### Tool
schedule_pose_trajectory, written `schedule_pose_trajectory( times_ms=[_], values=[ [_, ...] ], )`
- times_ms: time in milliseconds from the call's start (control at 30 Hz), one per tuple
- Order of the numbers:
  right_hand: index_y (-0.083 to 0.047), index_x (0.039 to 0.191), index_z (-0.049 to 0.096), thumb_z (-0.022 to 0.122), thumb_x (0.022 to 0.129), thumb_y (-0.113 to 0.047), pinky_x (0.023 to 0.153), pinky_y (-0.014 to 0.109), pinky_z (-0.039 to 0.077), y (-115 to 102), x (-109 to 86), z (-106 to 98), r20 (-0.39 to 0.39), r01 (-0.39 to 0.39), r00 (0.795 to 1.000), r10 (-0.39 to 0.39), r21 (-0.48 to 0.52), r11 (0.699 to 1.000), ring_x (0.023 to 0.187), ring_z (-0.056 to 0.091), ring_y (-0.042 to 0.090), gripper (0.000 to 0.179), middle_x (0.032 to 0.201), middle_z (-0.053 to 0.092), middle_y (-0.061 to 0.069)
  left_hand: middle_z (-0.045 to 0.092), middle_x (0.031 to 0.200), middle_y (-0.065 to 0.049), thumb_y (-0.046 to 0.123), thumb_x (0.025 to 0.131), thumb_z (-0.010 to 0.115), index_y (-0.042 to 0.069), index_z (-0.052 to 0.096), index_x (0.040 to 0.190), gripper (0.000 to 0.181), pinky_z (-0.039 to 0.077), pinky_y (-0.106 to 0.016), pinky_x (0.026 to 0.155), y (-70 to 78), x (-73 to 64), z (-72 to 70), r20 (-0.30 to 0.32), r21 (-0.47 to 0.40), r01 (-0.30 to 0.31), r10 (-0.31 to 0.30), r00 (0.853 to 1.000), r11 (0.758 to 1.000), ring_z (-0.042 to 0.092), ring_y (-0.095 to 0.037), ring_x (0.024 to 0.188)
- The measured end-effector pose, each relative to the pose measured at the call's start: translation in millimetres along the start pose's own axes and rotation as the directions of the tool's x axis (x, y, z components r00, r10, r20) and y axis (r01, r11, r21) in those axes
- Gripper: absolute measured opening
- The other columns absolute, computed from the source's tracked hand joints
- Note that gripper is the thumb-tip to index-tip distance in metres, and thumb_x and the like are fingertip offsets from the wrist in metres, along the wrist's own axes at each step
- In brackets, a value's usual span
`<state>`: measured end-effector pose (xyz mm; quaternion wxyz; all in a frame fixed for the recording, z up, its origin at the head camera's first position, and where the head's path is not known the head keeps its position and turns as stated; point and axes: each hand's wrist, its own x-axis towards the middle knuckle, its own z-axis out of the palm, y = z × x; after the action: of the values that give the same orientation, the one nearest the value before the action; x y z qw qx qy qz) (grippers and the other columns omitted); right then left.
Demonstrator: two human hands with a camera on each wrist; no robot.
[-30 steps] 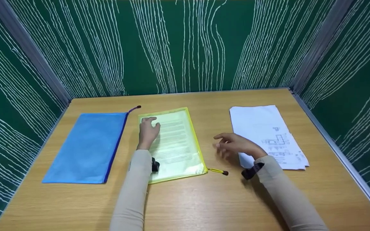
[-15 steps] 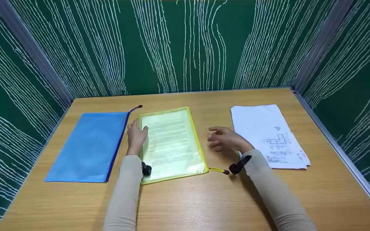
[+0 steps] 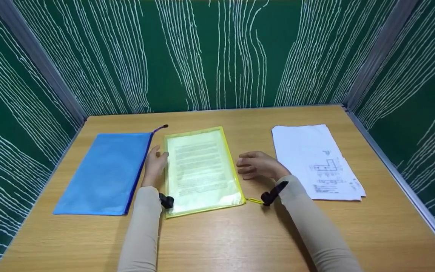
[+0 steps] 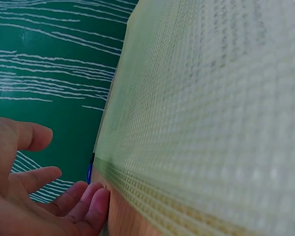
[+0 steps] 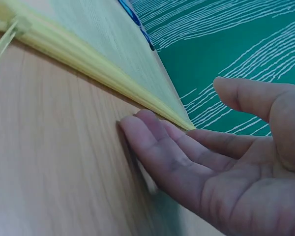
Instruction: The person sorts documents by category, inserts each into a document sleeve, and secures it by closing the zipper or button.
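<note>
A translucent yellow zip folder (image 3: 202, 170) with a printed sheet inside lies flat in the middle of the table. My left hand (image 3: 155, 164) stands at its left edge, thumb beside the border, fingers loosely bent and holding nothing. In the left wrist view the folder's mesh surface (image 4: 201, 108) fills the right side, with the fingers (image 4: 96, 206) low by its edge. On the other side my right hand (image 3: 259, 165) hovers just off the zipper edge, palm inward. The right wrist view has its relaxed fingers (image 5: 152, 142) close to the yellow zipper border (image 5: 88, 61), with nothing gripped.
To the left lies a blue zip folder (image 3: 102, 173) with a dark zipper edge. A stack of white paper (image 3: 300, 139) with a printed drawing is at the right. The wooden table (image 3: 210, 241) meets green walls (image 3: 172, 87) with white lines at the back and sides.
The left hand has moved from over the yellow folder's upper left to beside its left edge. The right hand has shifted left, away from the paper stack towards the folder's right edge.
</note>
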<state>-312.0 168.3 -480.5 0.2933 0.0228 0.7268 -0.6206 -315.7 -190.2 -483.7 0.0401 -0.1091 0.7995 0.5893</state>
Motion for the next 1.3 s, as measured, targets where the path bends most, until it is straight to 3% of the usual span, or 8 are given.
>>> schedule_pose_trajectory(
  times_ms=[267,467,600,733,833,967,1167,1300],
  values=[
    [0.001,0.135,0.05,0.059,0.096,-0.019,0.084,0.039,0.057,1.6,3.7,6.3,0.029,0.022,0.999,-0.023,0.038,0.999,0.104,0.068,0.024,0.045,0.125,0.061,0.018,0.026,0.155,-0.019,0.029,0.1,0.046,0.01,0.015,0.155,0.066,0.034,-0.049,0.111,7.2,-0.9,-5.8,0.076,0.017,0.125,-0.126,0.989,0.992,0.031,-0.034,0.141],
    [0.007,0.142,0.039,0.055,0.098,-0.017,0.082,0.04,0.057,4.9,4.9,12.7,0.093,0.063,0.993,-0.067,0.046,0.997,0.097,0.069,0.021,0.053,0.131,0.056,0.025,0.029,0.154,-0.017,0.028,0.1,0.045,0.008,0.019,0.154,0.063,0.039,-0.044,0.108,8.7,0.2,-8.0,0.069,0.016,0.16,-0.16,0.985,0.987,0.035,-0.031,0.139],
    [0.008,0.147,0.027,0.054,0.097,-0.013,0.081,0.041,0.058,7.8,6.1,16.8,0.129,0.065,0.989,-0.071,0.046,0.997,0.084,0.066,0.015,0.06,0.131,0.054,0.025,0.035,0.151,-0.016,0.024,0.1,0.046,0.006,0.027,0.151,0.057,0.04,-0.043,0.107,4.0,0.1,-9.5,0.064,0.008,0.153,-0.153,0.986,0.988,0.039,-0.03,0.136],
    [0.008,0.149,0.022,0.056,0.096,-0.008,0.079,0.038,0.058,8.6,7.1,19.5,0.111,0.059,0.992,-0.063,0.04,0.997,0.088,0.065,0.016,0.065,0.131,0.05,0.021,0.042,0.145,-0.017,0.02,0.099,0.047,0.005,0.034,0.147,0.052,0.042,-0.042,0.105,0.8,-0.6,-10.0,0.055,-0.023,0.139,-0.138,0.989,0.99,0.046,-0.03,0.129],
    [0.006,0.148,0.026,0.059,0.094,-0.008,0.077,0.034,0.059,8.9,7.8,20.9,0.081,0.056,0.995,-0.058,0.031,0.998,0.093,0.066,0.017,0.065,0.13,0.052,0.02,0.045,0.142,-0.018,0.017,0.098,0.049,0.005,0.037,0.146,0.051,0.046,-0.038,0.097,0.0,-0.7,-8.8,0.054,-0.019,0.123,-0.122,0.991,0.992,0.053,-0.025,0.114],
    [0.001,0.149,0.03,0.06,0.094,-0.009,0.074,0.035,0.059,12.8,9.1,23.1,0.092,0.057,0.994,-0.059,0.031,0.998,0.076,0.061,0.013,0.063,0.118,0.057,0.015,0.05,0.137,-0.018,0.016,0.097,0.052,0.003,0.043,0.143,0.049,0.046,-0.032,0.082,-0.7,-0.5,-6.3,0.057,0.063,0.108,-0.112,0.992,0.992,0.053,-0.018,0.091],
    [-0.006,0.149,0.032,0.06,0.093,-0.006,0.068,0.033,0.059,18.0,8.9,25.4,0.106,0.076,0.991,-0.08,0.042,0.996,0.058,0.045,0.008,0.063,0.102,0.056,0.009,0.046,0.143,-0.019,0.012,0.096,0.054,0.002,0.042,0.143,0.05,0.045,-0.043,0.101,-3.1,-1.8,-6.1,0.075,0.137,0.095,-0.106,0.992,0.986,0.051,-0.03,0.12],
    [-0.011,0.149,0.035,0.061,0.092,-0.006,0.065,0.033,0.059,18.9,8.1,26.6,0.09,0.091,0.992,-0.093,0.032,0.995,0.058,0.05,0.009,0.063,0.102,0.06,0.011,0.046,0.141,-0.019,0.009,0.096,0.053,0.002,0.04,0.144,0.051,0.044,-0.041,0.099,-4.2,-1.3,-5.3,0.077,0.133,0.077,-0.088,0.993,0.988,0.05,-0.026,0.111]
  ],
)
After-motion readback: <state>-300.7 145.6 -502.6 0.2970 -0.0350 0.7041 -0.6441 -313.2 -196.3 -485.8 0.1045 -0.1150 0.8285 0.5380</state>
